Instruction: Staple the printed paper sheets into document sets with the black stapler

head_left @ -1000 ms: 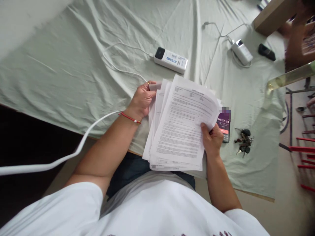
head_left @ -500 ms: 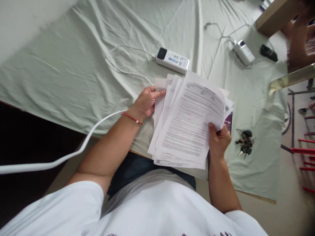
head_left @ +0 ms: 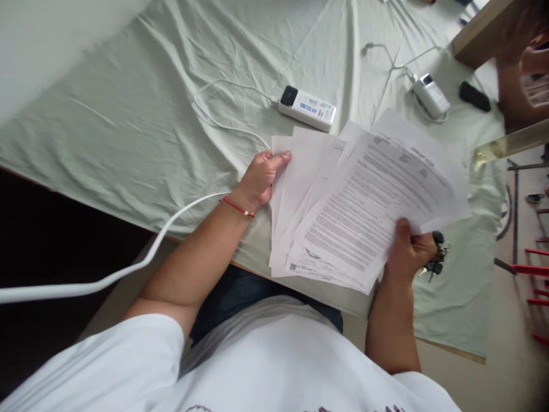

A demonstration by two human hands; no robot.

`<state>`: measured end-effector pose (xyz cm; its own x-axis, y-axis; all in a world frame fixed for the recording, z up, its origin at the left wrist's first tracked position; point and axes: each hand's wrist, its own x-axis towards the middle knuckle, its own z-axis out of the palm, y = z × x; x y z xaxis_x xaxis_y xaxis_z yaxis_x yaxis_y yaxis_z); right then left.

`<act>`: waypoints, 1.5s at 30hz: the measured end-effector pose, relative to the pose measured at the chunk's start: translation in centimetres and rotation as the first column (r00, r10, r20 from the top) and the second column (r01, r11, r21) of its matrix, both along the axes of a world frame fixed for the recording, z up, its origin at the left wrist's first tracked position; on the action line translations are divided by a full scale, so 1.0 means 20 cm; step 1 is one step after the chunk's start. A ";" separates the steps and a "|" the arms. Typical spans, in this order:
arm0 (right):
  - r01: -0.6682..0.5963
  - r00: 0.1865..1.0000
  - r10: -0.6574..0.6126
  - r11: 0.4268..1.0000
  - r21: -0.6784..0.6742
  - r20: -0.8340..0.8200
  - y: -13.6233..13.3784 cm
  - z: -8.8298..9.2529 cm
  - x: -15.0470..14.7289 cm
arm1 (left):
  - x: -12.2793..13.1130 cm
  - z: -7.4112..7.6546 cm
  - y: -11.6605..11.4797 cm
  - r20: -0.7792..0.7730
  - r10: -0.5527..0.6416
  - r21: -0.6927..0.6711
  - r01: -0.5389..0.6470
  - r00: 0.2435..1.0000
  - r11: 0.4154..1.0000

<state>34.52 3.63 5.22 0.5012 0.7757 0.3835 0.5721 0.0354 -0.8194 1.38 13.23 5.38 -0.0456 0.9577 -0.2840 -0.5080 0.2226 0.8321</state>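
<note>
Presently, both hands are on one set of papers [head_left: 364, 206], fanned over the near edge of the table [head_left: 128, 126], which is covered with a pale green cloth.

Left hand [head_left: 261, 180]: at the fan's 9 o'clock edge, fingers together and folded over the lower sheets. The thumb is hidden, so the pinch is judged, not seen. It appears to anchor the bottom sheets so that they do not slide.

Right hand [head_left: 412, 252]: at the fan's 4 o'clock corner, clamped on the upper sheets with the thumb on top. These sheets are swung out towards 2 o'clock and look blurred. The spread leaves an edge of each sheet exposed, probably for sorting.

Surroundings: a white charger [head_left: 307, 107] lies at 11 o'clock of the papers, its thin lead running off leftwards. A second white unit [head_left: 431, 96] lies at 1 o'clock. Keys [head_left: 438, 252] lie just beyond the right hand, partly hidden by it. A thick white cable [head_left: 128, 269] passes under the left forearm
</note>
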 end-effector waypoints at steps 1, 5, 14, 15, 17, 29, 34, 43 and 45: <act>0.011 1.000 -0.011 1.000 0.017 -0.001 0.00 0.00 -0.01 | 0.01 0.00 -0.01 0.002 -0.013 0.006 0.013 1.000 1.000; -0.073 0.997 0.074 0.997 -0.035 0.038 -0.02 -0.02 -0.05 | 0.02 0.03 -0.04 0.017 -0.118 0.043 0.117 0.993 0.992; -0.043 0.989 0.050 0.998 0.048 -0.141 0.00 -0.03 -0.09 | 0.00 0.04 -0.06 0.035 -0.292 0.095 0.288 0.956 0.953; -0.028 0.983 0.041 0.997 0.075 -0.179 0.00 -0.03 -0.09 | 0.00 0.03 -0.06 0.030 -0.311 0.108 0.306 0.950 0.946; -0.007 0.971 0.032 0.994 0.106 -0.237 0.01 -0.02 -0.10 | -0.01 0.02 -0.05 0.012 -0.350 0.140 0.345 0.937 0.928; -0.046 0.952 0.080 0.992 0.122 -0.295 0.00 -0.01 -0.11 | -0.03 -0.08 -0.02 -0.096 -0.455 0.141 0.465 0.885 0.874; -0.043 0.969 0.062 0.995 0.086 -0.238 0.00 -0.01 -0.10 | -0.01 -0.06 -0.03 -0.123 -0.441 0.149 0.456 0.889 0.878; 0.067 0.992 -0.053 0.990 0.127 -0.116 0.02 -0.02 0.01 | -0.01 -0.07 -0.03 -0.128 -0.360 0.123 0.375 0.924 0.919; 0.114 0.980 -0.079 0.976 0.188 -0.180 0.04 -0.02 0.03 | -0.01 -0.08 -0.02 -0.119 -0.356 0.127 0.369 0.927 0.921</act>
